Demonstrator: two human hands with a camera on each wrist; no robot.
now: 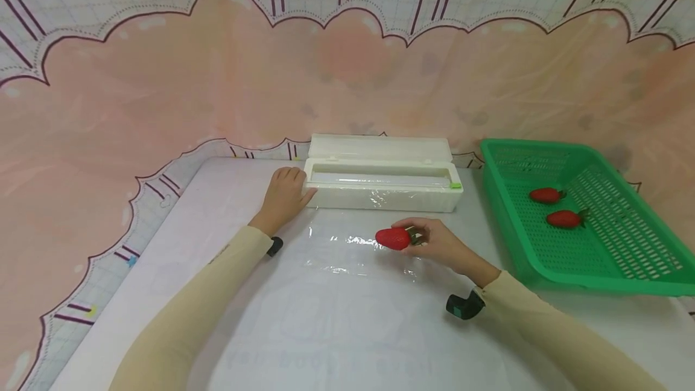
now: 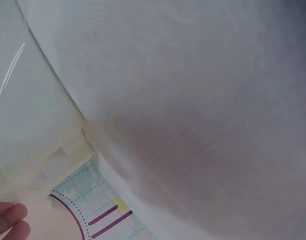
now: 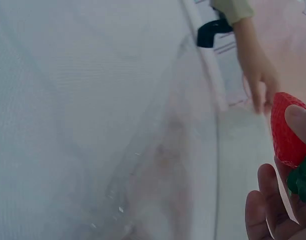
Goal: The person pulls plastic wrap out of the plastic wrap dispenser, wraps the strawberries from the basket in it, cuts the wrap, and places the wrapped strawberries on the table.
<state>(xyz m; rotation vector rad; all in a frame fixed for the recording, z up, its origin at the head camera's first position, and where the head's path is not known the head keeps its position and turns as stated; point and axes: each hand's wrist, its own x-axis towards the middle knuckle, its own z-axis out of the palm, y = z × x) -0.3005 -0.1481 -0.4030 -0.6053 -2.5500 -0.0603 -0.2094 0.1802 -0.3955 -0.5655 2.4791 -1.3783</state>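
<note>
A long white box (image 1: 380, 199) with its lid raised holds a roll of clear film. My left hand (image 1: 282, 198) grips the box's left end, thumb at the front; its fingertips (image 2: 13, 220) show at a box corner in the left wrist view. Clear film (image 1: 347, 252) lies on the table in front of the box. Above the film's right part, my right hand (image 1: 440, 245) holds a red strawberry (image 1: 393, 238) by its green-leaf end, tip pointing left. In the right wrist view the thumb lies on the strawberry (image 3: 285, 140).
At the right stands a green basket (image 1: 602, 285) with two red strawberries (image 1: 545, 195) inside. A white sheet (image 1: 326, 330) covers the table. Behind the box hangs a pink patterned cloth (image 1: 271, 77). A small green piece (image 1: 455, 186) sits on the box's right front edge.
</note>
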